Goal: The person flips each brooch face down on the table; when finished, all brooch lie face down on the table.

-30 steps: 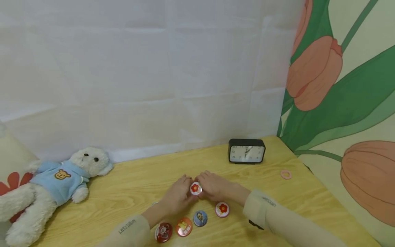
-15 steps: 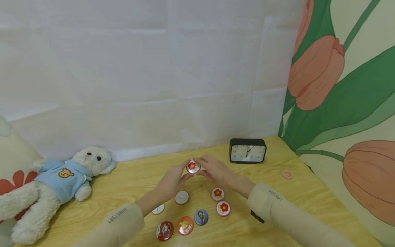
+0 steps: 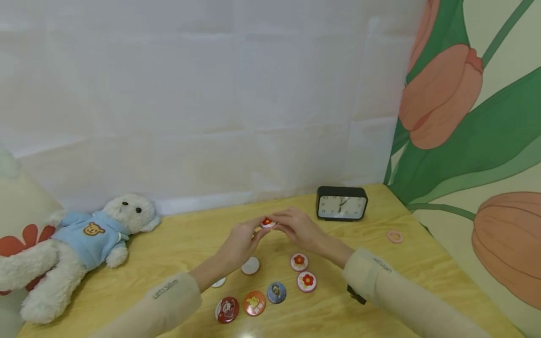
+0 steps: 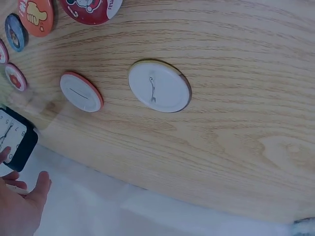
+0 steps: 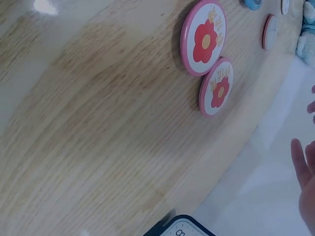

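Note:
A round pin badge (image 3: 268, 223) with a red flower on white is pinched between both hands' fingertips, its face tilted so only part shows. My left hand (image 3: 240, 241) grips its left side and my right hand (image 3: 301, 230) its right side. In the wrist views only parts of the left hand (image 4: 22, 201) and right hand (image 5: 306, 182) show. Below them lie two more flower badges (image 3: 299, 262), nearly touching, and a white-backed badge (image 3: 251, 265) lying face down. Another face-down badge (image 4: 160, 86) shows its pin in the left wrist view.
Nearer the front lie a blue portrait badge (image 3: 276, 292), an orange thumb badge (image 3: 254, 303) and a dark red badge (image 3: 227, 310). A black clock (image 3: 341, 203) stands at the back right, near a pink ring (image 3: 395, 236). A white plush toy (image 3: 90, 239) lies at left.
Both hands have moved up and away with the flower badge, which has tilted so its face shows less. A flower badge and a face-down badge have come into view beneath them.

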Tool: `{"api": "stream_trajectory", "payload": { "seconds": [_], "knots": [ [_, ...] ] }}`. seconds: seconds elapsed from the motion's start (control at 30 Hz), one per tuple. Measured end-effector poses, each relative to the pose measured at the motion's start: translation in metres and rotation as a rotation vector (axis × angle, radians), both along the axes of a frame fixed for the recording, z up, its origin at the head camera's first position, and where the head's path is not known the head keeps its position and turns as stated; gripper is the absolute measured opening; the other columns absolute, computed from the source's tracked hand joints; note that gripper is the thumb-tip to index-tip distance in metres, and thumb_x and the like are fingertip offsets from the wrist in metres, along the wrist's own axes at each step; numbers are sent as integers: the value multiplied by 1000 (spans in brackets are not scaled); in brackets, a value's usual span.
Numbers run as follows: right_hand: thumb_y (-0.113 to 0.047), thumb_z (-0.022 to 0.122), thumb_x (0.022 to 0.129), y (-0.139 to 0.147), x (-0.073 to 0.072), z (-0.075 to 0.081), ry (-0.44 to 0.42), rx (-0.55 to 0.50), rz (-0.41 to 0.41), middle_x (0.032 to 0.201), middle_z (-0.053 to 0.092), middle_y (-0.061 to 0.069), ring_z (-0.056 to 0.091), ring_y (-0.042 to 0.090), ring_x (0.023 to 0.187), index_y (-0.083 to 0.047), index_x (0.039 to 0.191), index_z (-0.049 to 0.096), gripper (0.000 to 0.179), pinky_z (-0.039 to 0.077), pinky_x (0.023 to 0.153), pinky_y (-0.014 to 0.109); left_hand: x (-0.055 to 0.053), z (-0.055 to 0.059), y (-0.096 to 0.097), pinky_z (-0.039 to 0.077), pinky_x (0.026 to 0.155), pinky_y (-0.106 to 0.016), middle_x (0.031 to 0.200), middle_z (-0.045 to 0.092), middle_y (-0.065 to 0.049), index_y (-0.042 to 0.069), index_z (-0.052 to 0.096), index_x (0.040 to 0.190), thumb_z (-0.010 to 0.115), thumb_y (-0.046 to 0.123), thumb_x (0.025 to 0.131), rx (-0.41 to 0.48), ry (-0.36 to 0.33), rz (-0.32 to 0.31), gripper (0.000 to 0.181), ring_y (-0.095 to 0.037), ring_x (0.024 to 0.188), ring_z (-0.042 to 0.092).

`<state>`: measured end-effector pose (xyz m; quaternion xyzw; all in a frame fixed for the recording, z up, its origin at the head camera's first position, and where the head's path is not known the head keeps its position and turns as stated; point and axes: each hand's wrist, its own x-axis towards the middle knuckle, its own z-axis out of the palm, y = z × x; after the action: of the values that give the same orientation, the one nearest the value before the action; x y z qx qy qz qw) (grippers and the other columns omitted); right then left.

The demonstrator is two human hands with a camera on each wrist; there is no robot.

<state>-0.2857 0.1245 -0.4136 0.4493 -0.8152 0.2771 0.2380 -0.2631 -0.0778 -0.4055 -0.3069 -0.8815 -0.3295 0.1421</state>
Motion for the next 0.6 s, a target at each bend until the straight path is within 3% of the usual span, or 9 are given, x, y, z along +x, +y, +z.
{"api": "stream_trajectory", "payload": {
  "seconds": [0.17, 0.33, 0.43, 0.6],
  "knots": [
    [-7, 64, 94, -4, 0, -1, -26, -75, -48, 100, 73, 8, 67, 19, 89, -2, 109, 71, 18, 54, 79, 29, 1, 1, 3, 59, 72, -31, 103, 69, -18, -7, 60, 116, 61, 8, 97, 101, -86, 9, 24, -28, 93, 69],
    [-9, 57, 99, -12, 4, -2, -210, -140, -69, 78, 70, 5, 62, 11, 61, -2, 99, 70, 16, 50, 53, 17, 4, -3, 2, 55, 60, -23, 86, 70, -12, -8, 62, 109, 66, -2, 90, 124, -80, 17, 21, -20, 73, 67],
    [-9, 54, 101, -14, 8, -4, -315, -169, -75, 71, 67, 7, 58, 10, 51, 0, 98, 69, 18, 47, 44, 15, 6, -6, 0, 52, 54, -20, 77, 68, -8, -11, 58, 118, 69, -4, 87, 106, -88, 12, 33, -15, 65, 64],
    [-8, 53, 101, -14, 8, -8, -368, -210, -96, 66, 66, 5, 57, 11, 46, 0, 100, 70, 19, 47, 42, 17, 6, -9, -2, 54, 60, -19, 77, 70, -6, -8, 50, 130, 75, 1, 83, 94, -55, -28, 53, -14, 67, 68]
  ]
}}
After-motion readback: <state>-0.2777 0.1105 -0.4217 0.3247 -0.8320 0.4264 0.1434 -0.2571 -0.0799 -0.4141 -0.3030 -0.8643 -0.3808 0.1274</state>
